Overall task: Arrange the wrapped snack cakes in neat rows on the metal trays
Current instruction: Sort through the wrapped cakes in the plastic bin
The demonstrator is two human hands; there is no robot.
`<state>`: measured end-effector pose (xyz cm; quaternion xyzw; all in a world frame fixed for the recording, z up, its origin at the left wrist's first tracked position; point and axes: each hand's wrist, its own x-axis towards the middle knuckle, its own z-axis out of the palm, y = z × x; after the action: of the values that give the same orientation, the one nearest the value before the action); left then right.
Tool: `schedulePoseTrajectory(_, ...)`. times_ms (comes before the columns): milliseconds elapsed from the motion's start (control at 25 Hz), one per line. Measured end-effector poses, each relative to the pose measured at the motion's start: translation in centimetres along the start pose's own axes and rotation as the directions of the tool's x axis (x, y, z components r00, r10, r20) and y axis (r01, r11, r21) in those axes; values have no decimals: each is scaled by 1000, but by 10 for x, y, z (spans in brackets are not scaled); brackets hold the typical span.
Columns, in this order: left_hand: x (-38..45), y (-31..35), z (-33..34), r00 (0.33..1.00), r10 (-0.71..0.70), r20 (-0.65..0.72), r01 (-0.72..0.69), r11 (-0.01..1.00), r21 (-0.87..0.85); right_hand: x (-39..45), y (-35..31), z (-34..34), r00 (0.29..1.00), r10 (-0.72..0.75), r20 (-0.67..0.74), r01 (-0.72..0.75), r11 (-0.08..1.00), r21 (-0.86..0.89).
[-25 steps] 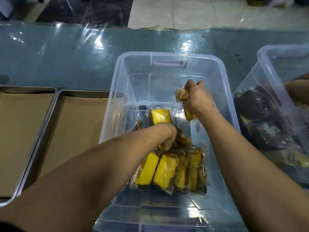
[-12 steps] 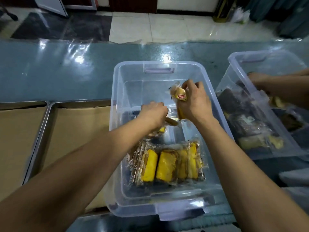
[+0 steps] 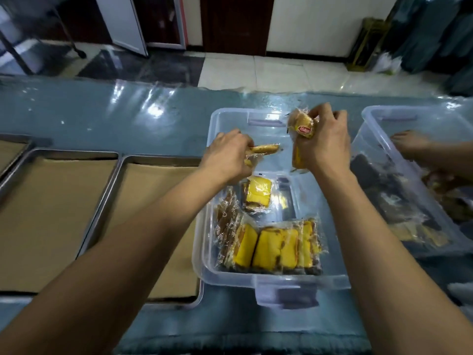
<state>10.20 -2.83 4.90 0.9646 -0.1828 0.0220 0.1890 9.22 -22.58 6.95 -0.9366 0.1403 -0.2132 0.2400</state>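
Note:
My left hand (image 3: 228, 155) grips a wrapped snack cake (image 3: 263, 149) above the clear plastic bin (image 3: 279, 279). Over the bin's far end, my right hand (image 3: 326, 142) holds a few wrapped cakes (image 3: 302, 129) upright. Several yellow wrapped cakes (image 3: 273, 245) lie in a row at the bin's near end, and one more cake (image 3: 258, 192) lies in its middle. Two metal trays lined with brown paper sit to the left, the nearer tray (image 3: 120, 175) touching the bin and the other tray (image 3: 51, 152) beside it. No cakes lie on either tray.
A second clear bin (image 3: 371, 119) with dark wrapped cakes stands at the right, and another person's hand (image 3: 412, 144) reaches into it. A third tray's corner (image 3: 15, 143) shows at far left. The table (image 3: 128, 119) has a glossy blue-green plastic cover.
Both my hands have lifted out of the bin with cakes in them, the left one rising from the bin floor. The view has tilted up, showing more of the room.

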Motion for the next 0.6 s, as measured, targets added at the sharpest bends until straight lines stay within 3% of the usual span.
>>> schedulePoseTrajectory(280, -75, -16, -44, 962, -140, -234, 131, 990, -56, -47, -38, 14, 988, -140, 73, 127, 980, 152)
schedulePoseTrajectory(600, -182, -96, -70, 844, -420, -333, 410, 906, -102, -98, -132, 51, 920, -360, 158, 312, 913, 262)
